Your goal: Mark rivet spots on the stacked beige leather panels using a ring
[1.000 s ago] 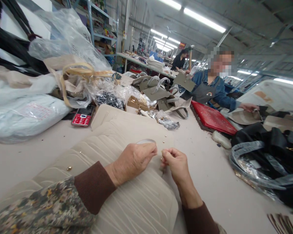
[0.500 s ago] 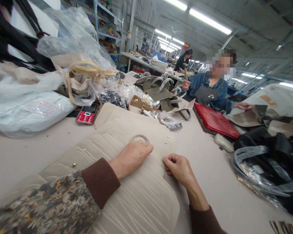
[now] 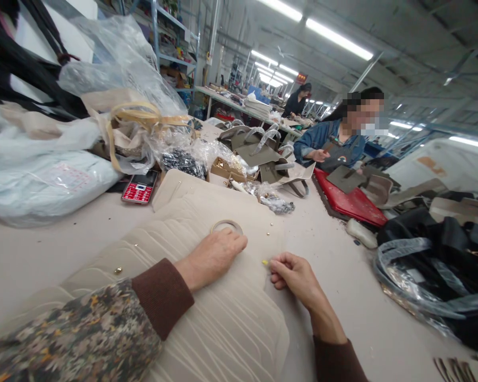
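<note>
A beige quilted bag panel [image 3: 207,223] lies flat on the table [image 3: 40,254] in front of me. My left hand [image 3: 213,255] rests palm down on it, fingers together, just below a roll of tape [image 3: 226,226]. My right hand [image 3: 293,273] is closed in a pinch at the panel's right edge, holding a small yellow-gold stud [image 3: 265,262] at its fingertips. A few loose studs [image 3: 270,228] lie on the panel to the right of the tape.
Plastic bags [image 3: 115,79] and a red phone [image 3: 140,187] sit at the left. Grey-green bags [image 3: 258,151] and hardware packets [image 3: 273,199] lie beyond. A person in denim [image 3: 330,143] works at a red mat [image 3: 352,199]. Black bags [image 3: 442,249] fill the right.
My hands have moved apart and come down onto the panel. The tape roll now lies on the panel above my left hand. The person opposite has lowered the hammer.
</note>
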A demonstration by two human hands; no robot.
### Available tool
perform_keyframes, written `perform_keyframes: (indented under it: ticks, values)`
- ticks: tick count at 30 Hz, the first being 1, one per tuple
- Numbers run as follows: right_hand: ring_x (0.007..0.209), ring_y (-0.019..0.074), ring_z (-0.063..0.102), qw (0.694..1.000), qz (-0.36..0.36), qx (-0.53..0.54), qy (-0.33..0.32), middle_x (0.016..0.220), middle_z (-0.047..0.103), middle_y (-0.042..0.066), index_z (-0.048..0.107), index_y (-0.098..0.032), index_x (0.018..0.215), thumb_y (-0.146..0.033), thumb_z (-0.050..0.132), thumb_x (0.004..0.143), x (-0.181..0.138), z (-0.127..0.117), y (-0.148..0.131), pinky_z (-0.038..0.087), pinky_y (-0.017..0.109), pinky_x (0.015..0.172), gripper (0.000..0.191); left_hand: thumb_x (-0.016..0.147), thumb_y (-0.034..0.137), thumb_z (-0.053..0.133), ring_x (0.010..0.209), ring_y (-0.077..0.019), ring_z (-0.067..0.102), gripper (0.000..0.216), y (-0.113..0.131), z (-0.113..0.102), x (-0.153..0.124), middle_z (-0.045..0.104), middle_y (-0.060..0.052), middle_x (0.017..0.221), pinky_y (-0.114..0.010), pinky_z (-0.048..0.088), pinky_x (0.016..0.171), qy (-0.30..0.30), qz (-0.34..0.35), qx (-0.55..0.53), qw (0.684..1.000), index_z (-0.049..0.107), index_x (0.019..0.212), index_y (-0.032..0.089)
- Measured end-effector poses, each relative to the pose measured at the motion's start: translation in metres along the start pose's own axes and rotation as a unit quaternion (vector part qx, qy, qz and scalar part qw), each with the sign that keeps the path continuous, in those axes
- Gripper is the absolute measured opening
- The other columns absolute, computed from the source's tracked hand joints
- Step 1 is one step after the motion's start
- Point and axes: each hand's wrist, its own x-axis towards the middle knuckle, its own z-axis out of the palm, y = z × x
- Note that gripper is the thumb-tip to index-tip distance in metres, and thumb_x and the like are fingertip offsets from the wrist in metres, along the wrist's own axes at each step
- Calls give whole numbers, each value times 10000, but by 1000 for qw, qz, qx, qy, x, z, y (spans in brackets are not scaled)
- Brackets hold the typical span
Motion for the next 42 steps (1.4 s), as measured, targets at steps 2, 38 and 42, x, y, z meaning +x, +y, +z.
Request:
perform_keyframes:
  ticks: [2,38,42]
  values:
    - [419,102,537,999,-16,-45,7,499,607,-22,669,-152,749,-429,689,727,-1,1,3,444,204,432,278,949,120,456,842,-198,554,122,-1,0,0,633,-44,904,-318,418,737,0,2,-9,1000,560,923,178]
    - [726,150,628,846,-491,-197,72,792,689,46,664,-168,887,-100,521,895,-17,35,-29,492,261,690,158,946,142,487,955,-206,690,377,13,-1,-5,705,-72,1061,-295,527,798,72,63,-152,984,417,1315,183]
    - [598,132,598,829,-498,-224,119,678,659,20,646,-173,785,-91,527,855,-15,38,-24,462,241,597,161,947,137,479,868,-184,681,259,16,-9,-4,689,-36,968,-259,489,709,28,33,-164,985,469,1200,194]
